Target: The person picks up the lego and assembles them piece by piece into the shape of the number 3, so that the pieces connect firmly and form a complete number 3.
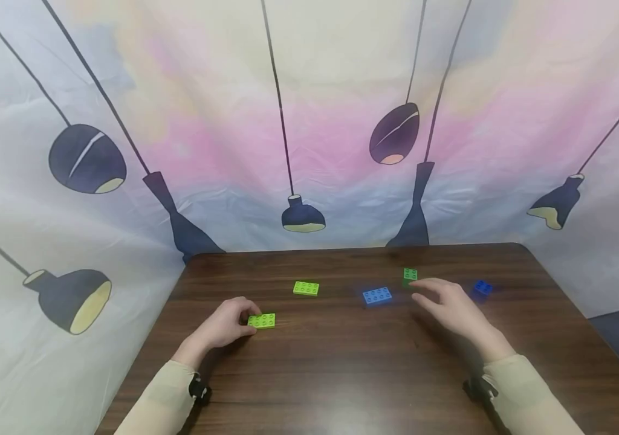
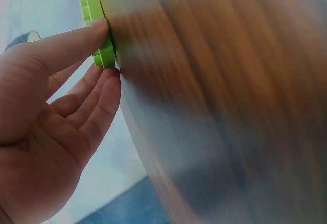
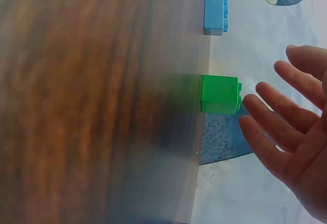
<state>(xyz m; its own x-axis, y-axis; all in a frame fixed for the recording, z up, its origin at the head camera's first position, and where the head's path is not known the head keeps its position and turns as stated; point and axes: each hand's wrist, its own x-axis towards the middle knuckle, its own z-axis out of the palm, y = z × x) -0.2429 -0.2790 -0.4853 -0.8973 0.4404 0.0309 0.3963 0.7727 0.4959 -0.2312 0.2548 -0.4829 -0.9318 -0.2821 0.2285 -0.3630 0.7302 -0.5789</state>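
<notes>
A lime-green toy brick (image 1: 264,321) with two rows of studs lies on the table at the left. My left hand (image 1: 229,323) pinches its left end between thumb and fingers; the left wrist view shows the thumb on the lime brick's (image 2: 95,5) near side. My right hand (image 1: 450,304) hovers over the table, its fingers spread and holding nothing. Just beyond its fingertips stands a small darker green brick (image 1: 410,275). In the right wrist view a gap shows between most fingers and this green brick (image 3: 219,94). Whether any fingertip touches it, I cannot tell.
A second lime-green brick (image 1: 306,288) lies farther back. A light blue brick (image 1: 377,295) sits left of my right hand, and a small dark blue brick (image 1: 482,287) to its right. Behind the brown wooden table (image 1: 331,374) hangs a cloth (image 1: 342,163) printed with lamps.
</notes>
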